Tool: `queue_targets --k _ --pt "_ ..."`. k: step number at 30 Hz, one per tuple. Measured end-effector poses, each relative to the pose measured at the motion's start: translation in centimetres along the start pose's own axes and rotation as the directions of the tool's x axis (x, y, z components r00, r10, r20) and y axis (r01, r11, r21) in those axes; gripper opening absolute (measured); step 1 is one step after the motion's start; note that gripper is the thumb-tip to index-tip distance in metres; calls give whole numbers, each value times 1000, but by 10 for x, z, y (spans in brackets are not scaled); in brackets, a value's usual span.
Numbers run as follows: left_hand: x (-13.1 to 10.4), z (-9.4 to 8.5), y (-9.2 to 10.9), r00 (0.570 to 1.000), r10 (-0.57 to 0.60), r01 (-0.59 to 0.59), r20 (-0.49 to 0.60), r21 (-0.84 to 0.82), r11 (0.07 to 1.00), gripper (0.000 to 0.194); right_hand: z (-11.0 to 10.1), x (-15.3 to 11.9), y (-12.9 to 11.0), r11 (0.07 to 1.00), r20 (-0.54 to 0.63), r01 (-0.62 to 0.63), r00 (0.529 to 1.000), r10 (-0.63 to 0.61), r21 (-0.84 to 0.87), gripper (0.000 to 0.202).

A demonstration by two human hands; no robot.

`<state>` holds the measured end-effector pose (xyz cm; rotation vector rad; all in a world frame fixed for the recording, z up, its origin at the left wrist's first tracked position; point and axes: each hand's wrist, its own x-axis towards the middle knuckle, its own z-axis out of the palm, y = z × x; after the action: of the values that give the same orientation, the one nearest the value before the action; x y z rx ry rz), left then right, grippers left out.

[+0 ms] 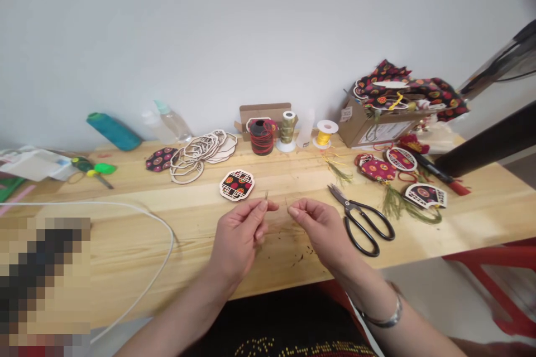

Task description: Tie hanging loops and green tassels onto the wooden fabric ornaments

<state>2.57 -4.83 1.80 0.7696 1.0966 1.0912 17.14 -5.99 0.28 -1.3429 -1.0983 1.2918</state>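
Above the table's front, my left hand is closed in a pinch. A short olive strand, apparently thread, sticks up between its thumb and forefinger. Just to the right, my right hand also pinches, with a very fine upright sliver at its fingertips, too thin to name. A small gap separates the two hands. Beyond them lies a wooden-framed patterned fabric ornament, flat on the table. Black-handled scissors rest beside my right hand, blades pointing away from me.
Thread spools in red-black, olive and yellow stand along the wall. Several wooden cutout frames are piled left. Tasselled ornaments and a fabric-filled cardboard box sit right. A white cable crosses the left side.
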Motion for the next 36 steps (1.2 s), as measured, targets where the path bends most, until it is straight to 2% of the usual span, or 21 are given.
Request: queue_targets --k 7,13,21,28,36 --pt "-1 5 -7 1000 -14 14 -27 -5 1000 26 16 -4 -1 969 -10 -46 999 50 244 17" --pt "-2 3 -10 1000 -21 21 -9 14 1000 32 24 -4 -3 947 -20 -105 993 117 302 17" --pt "-1 4 -13 1000 19 -19 -6 -1 1000 29 25 -3 2 914 61 -97 995 79 394 19" --pt "-2 3 -14 1000 21 -20 -15 12 1000 28 25 -2 6 909 90 -89 994 58 406 22" --pt "-3 6 -13 995 92 -90 -30 56 994 15 23 -3 4 945 12 -100 995 101 311 22"
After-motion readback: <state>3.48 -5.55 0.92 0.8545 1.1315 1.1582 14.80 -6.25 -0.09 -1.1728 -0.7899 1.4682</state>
